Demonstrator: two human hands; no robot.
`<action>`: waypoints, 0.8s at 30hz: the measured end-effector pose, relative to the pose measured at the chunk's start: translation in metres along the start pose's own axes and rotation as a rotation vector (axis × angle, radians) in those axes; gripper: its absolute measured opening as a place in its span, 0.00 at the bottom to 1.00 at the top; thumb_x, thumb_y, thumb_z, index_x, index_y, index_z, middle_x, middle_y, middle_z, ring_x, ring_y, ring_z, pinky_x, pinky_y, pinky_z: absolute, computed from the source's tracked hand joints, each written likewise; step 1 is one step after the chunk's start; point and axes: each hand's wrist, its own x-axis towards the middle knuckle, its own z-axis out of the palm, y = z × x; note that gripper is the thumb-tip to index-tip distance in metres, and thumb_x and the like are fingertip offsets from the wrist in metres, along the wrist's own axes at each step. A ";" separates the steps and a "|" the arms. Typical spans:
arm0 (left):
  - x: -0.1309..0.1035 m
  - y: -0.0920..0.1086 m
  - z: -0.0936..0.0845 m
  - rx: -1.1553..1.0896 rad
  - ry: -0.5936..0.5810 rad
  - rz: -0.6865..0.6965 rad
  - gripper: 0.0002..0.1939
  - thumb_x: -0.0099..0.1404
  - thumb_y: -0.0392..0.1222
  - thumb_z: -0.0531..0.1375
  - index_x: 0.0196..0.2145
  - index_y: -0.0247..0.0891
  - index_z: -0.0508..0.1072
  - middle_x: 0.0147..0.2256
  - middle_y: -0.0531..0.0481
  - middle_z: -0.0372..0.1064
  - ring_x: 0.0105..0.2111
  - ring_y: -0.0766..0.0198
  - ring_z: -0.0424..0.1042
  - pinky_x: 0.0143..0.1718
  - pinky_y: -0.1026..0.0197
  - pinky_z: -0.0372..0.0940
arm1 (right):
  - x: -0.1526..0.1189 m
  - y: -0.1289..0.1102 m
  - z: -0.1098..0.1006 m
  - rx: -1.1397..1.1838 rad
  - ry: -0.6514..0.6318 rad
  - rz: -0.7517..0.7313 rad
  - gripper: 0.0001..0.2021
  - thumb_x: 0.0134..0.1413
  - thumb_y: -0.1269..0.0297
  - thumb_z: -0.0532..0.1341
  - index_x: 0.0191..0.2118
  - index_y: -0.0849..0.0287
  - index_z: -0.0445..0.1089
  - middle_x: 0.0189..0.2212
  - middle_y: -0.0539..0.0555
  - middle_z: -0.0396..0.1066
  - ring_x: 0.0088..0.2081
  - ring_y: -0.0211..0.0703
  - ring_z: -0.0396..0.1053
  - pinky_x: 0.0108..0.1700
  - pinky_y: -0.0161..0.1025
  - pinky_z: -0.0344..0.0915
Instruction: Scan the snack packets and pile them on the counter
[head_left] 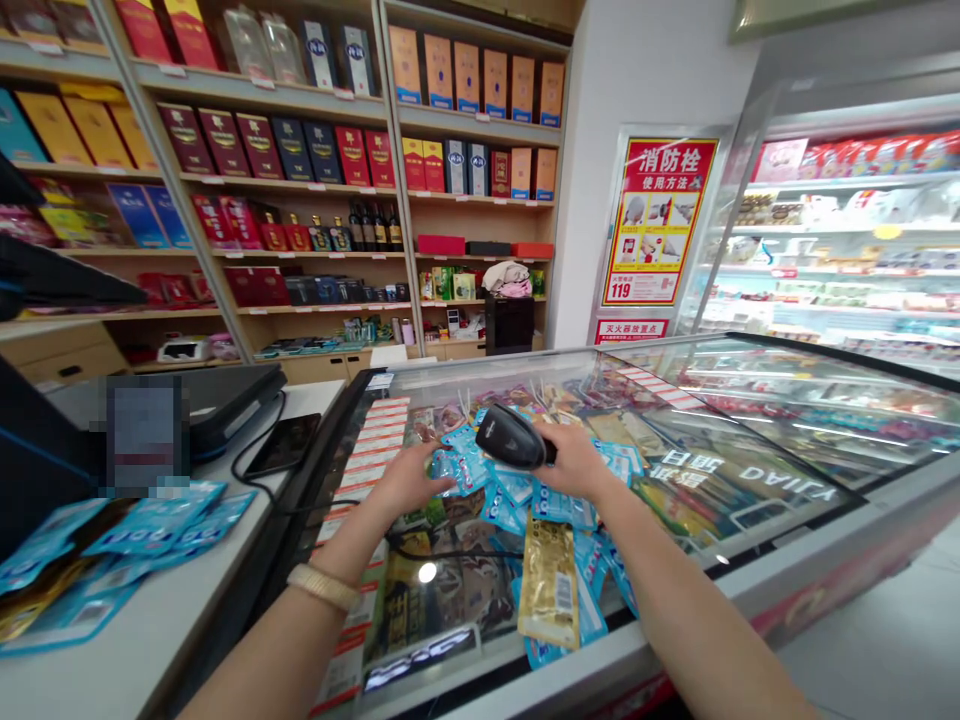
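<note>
My right hand [574, 455] is wrapped round the handle of a black barcode scanner [511, 437], its head pointing left above the packets. My left hand [416, 478] is closed on the left edge of a blue snack packet [469, 462], just left of the scanner. More blue packets [506, 510] lie heaped under and around both hands on the glass lid of a chest freezer [442, 590]. On the near side of the heap, a gold packet [550, 580] lies with its barcode facing up. A bracelet circles my left wrist.
More blue packets [150, 540] and a phone [285, 443] lie on the white counter [187, 610] to the left, beside a dark checkout machine [232, 400]. A black cable [457, 552] runs across the freezer glass. Shelves of boxed goods [289, 150] stand behind.
</note>
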 end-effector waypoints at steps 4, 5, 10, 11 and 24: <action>0.010 -0.006 0.009 0.010 -0.052 0.020 0.35 0.45 0.44 0.67 0.53 0.39 0.72 0.57 0.38 0.68 0.56 0.47 0.68 0.57 0.54 0.60 | 0.001 0.000 0.001 -0.010 -0.010 -0.006 0.07 0.47 0.63 0.63 0.35 0.55 0.69 0.30 0.52 0.75 0.33 0.45 0.72 0.35 0.36 0.62; 0.010 -0.006 0.010 0.003 -0.057 0.018 0.35 0.45 0.44 0.67 0.54 0.40 0.71 0.56 0.39 0.69 0.55 0.48 0.69 0.56 0.54 0.61 | 0.001 0.000 0.001 -0.008 -0.009 -0.006 0.07 0.46 0.64 0.63 0.35 0.55 0.70 0.30 0.53 0.75 0.33 0.45 0.72 0.35 0.36 0.62; 0.004 -0.003 0.005 0.051 -0.020 0.015 0.36 0.44 0.45 0.68 0.54 0.39 0.72 0.51 0.37 0.72 0.51 0.47 0.71 0.52 0.53 0.64 | 0.001 -0.001 0.001 -0.004 -0.033 0.009 0.07 0.46 0.64 0.63 0.35 0.55 0.70 0.30 0.52 0.75 0.33 0.45 0.73 0.34 0.36 0.61; 0.001 -0.003 0.003 0.067 -0.008 0.006 0.36 0.44 0.44 0.68 0.53 0.38 0.73 0.49 0.37 0.74 0.50 0.47 0.72 0.51 0.54 0.65 | 0.001 -0.002 0.001 -0.005 -0.039 0.013 0.07 0.46 0.64 0.63 0.35 0.55 0.70 0.30 0.52 0.75 0.32 0.45 0.72 0.34 0.36 0.61; -0.040 -0.024 -0.034 -0.642 0.243 -0.308 0.13 0.43 0.45 0.65 0.29 0.39 0.73 0.28 0.49 0.76 0.30 0.55 0.75 0.33 0.56 0.70 | 0.001 -0.009 0.001 0.019 -0.079 -0.012 0.10 0.44 0.66 0.63 0.37 0.54 0.71 0.32 0.52 0.76 0.34 0.44 0.73 0.35 0.34 0.62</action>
